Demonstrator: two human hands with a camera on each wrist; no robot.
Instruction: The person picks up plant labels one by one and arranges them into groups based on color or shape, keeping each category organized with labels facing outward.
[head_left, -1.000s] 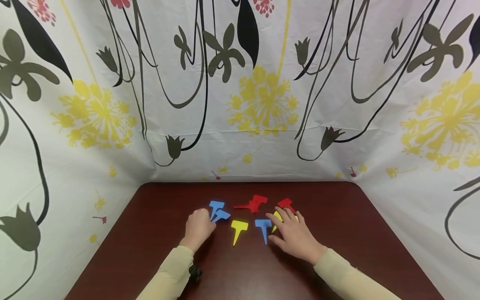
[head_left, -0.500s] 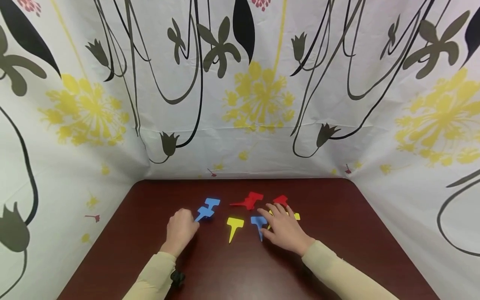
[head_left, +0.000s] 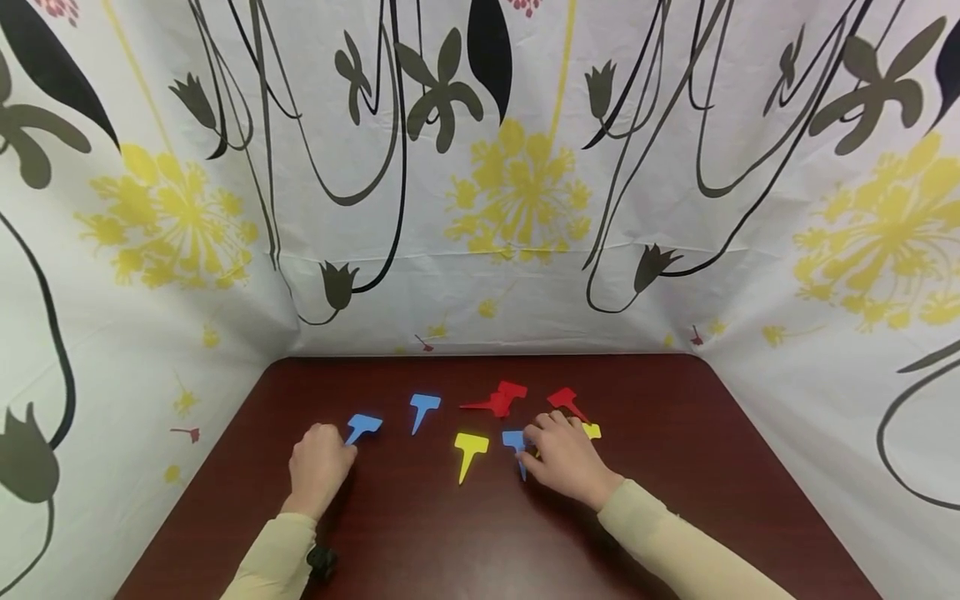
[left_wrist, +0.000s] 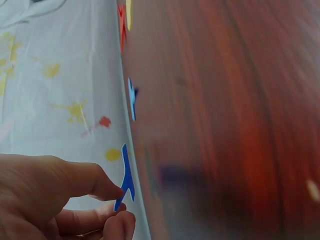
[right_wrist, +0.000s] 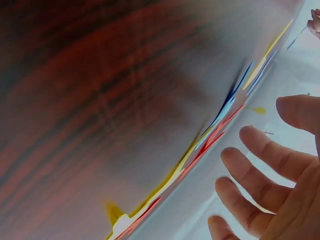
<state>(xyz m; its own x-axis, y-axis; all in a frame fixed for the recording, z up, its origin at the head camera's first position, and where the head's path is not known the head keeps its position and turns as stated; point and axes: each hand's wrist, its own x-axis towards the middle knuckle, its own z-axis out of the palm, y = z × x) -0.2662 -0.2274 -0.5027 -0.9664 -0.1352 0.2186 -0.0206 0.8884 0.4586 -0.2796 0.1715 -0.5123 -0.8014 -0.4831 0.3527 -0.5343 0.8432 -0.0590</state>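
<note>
Nearest are 2 pale sleeves, the left sleeve (head_left: 273,558) with a small dark object (head_left: 321,562) at its cuff, the right sleeve (head_left: 675,537) reaching in from the lower right across the dark red-brown desk (head_left: 420,533). The left hand (head_left: 318,471) has its grip closed on the pointed stem of a blue T-shaped marker (head_left: 364,425), pinched between thumb and fingers with the wide head sticking out past them. The right hand's (head_left: 567,458) grip is released: its fingers are spread, loosely bent and hold nothing. Between the hands, a yellow marker (head_left: 471,448) lies flat, stem toward the person. Just beside the right thumb is a second blue marker (head_left: 513,438), partly covered; whether they touch, I cannot tell. A second yellow marker (head_left: 592,431) is mostly hidden behind the right hand. Farther off, a third blue marker (head_left: 424,405) lies to the left, a lone red marker (head_left: 564,400) lies just beyond the right hand, and 2 overlapping red markers (head_left: 498,403) lie between them. Behind the desk hangs a white flower-printed curtain (head_left: 525,312).
</note>
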